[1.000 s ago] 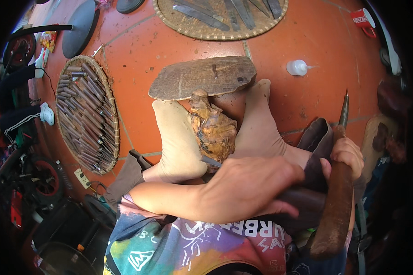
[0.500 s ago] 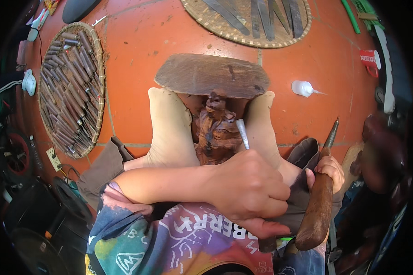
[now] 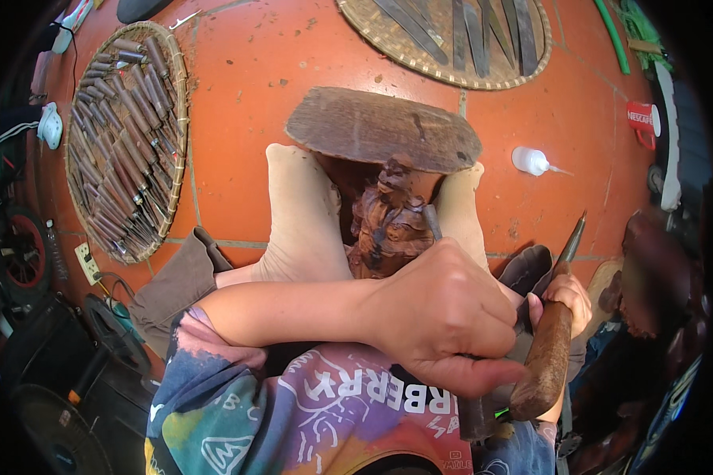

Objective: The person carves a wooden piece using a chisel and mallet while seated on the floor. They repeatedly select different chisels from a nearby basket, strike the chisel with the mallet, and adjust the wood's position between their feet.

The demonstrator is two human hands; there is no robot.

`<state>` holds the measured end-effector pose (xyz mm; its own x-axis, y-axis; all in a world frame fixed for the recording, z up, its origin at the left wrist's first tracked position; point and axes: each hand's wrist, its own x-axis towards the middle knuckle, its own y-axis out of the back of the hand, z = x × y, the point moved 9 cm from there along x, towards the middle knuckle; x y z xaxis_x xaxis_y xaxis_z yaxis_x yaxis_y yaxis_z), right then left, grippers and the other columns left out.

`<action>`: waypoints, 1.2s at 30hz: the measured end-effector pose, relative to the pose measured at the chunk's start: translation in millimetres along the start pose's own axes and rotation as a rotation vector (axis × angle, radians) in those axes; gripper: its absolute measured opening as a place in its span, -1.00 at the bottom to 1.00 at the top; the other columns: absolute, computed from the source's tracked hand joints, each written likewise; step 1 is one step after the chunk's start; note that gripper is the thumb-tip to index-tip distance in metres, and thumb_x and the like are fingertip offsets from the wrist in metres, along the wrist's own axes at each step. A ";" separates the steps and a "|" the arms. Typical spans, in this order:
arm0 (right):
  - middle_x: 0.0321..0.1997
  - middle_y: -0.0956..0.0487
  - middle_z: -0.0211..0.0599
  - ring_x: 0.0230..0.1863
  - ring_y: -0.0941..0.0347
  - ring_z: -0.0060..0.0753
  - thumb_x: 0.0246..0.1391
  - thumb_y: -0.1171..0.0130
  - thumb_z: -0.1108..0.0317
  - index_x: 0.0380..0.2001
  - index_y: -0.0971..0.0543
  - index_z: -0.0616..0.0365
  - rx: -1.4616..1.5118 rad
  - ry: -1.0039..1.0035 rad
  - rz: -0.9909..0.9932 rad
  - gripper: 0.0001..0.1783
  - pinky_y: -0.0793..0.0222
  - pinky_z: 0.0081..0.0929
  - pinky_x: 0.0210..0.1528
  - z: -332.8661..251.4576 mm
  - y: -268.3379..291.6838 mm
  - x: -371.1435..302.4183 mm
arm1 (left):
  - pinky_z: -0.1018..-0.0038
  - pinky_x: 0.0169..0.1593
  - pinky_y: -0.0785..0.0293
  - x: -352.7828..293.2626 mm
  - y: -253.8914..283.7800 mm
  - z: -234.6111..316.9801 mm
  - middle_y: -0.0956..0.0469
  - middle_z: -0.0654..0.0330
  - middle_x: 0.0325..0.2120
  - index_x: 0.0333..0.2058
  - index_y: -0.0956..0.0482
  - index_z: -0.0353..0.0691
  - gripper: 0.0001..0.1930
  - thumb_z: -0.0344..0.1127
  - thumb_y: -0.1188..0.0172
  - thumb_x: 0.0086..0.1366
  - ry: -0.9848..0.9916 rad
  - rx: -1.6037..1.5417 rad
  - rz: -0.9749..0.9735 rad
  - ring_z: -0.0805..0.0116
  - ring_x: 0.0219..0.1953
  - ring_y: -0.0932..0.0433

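Note:
A carved reddish-brown wooden figure [image 3: 390, 226] stands between my two socked feet, below a worn wooden board [image 3: 384, 128]. My left hand [image 3: 455, 317] is closed around a chisel [image 3: 433, 223]; its metal blade sticks out beyond my knuckles beside the figure's right side. The dark butt of the handle shows below my thumb. On the right, my right hand [image 3: 569, 302] grips a wooden club [image 3: 545, 368] with a pointed metal tip at its far end. The club's thick end lies close to my left thumb and the chisel's butt. Whether they touch, I cannot tell.
A round woven tray [image 3: 184, 119] at the left holds many wooden-handled carving tools. Another woven tray [image 3: 388, 49] at the top carries flat metal blades. A white squeeze bottle [image 3: 529, 161] lies on the orange tiles, with a red mug [image 3: 643, 120] farther right.
The whole view has shifted slightly, so the scene sits farther right. The club's thick end has come closer to my left hand. Both hands keep their grips.

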<state>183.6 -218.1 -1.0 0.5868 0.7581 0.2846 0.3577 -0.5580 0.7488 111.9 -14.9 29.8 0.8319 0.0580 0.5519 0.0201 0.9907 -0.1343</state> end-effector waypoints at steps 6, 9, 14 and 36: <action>-0.59 -0.43 -0.31 -0.57 -0.38 -0.30 -0.24 -0.39 0.57 -0.43 -0.38 0.17 0.261 0.063 0.007 -0.64 -0.35 -0.35 -0.46 -24.4 34.9 5.4 | 0.34 -0.68 -0.20 4.0 7.4 -7.9 -0.29 0.23 -0.80 -0.78 -0.35 -0.14 -0.60 -0.22 -0.22 0.19 0.053 -0.061 0.150 0.21 -0.76 -0.34; -0.57 -0.43 -0.29 -0.55 -0.38 -0.30 -0.26 -0.37 0.60 -0.42 -0.38 0.17 -0.041 -0.007 0.005 -0.63 -0.34 -0.35 -0.44 -29.7 39.5 6.8 | 0.37 -0.67 -0.24 1.7 12.3 -6.9 -0.32 0.22 -0.80 -0.76 -0.38 -0.17 -0.67 -0.32 -0.24 0.14 0.062 0.012 0.260 0.21 -0.77 -0.35; -0.49 -0.43 -0.28 -0.47 -0.37 -0.34 -0.22 -0.34 0.53 -0.36 -0.36 0.15 0.240 -0.089 0.127 -0.63 -0.33 -0.35 -0.34 -19.8 52.4 4.3 | 0.36 -0.65 -0.30 6.7 7.7 -14.3 -0.41 0.19 -0.77 -0.73 -0.44 -0.21 -0.71 -0.37 -0.29 0.11 0.100 0.111 0.347 0.20 -0.75 -0.42; -0.30 -0.43 -0.36 -0.24 -0.39 -0.46 -0.10 -0.28 0.54 -0.09 -0.40 0.23 0.043 -0.564 -0.251 -0.55 -0.35 -0.47 -0.14 61.9 39.0 20.5 | 0.31 -0.64 -0.09 38.1 15.2 -54.0 -0.20 0.06 -0.83 -0.70 -0.46 -0.33 -0.49 -0.10 -0.19 0.35 0.456 0.420 0.522 0.33 -0.79 -0.17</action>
<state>254.5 -245.2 -3.0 0.7701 0.5796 -0.2663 0.5569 -0.4073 0.7239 173.8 -4.3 4.4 0.8228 0.5592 0.1018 -0.5674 0.8187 0.0881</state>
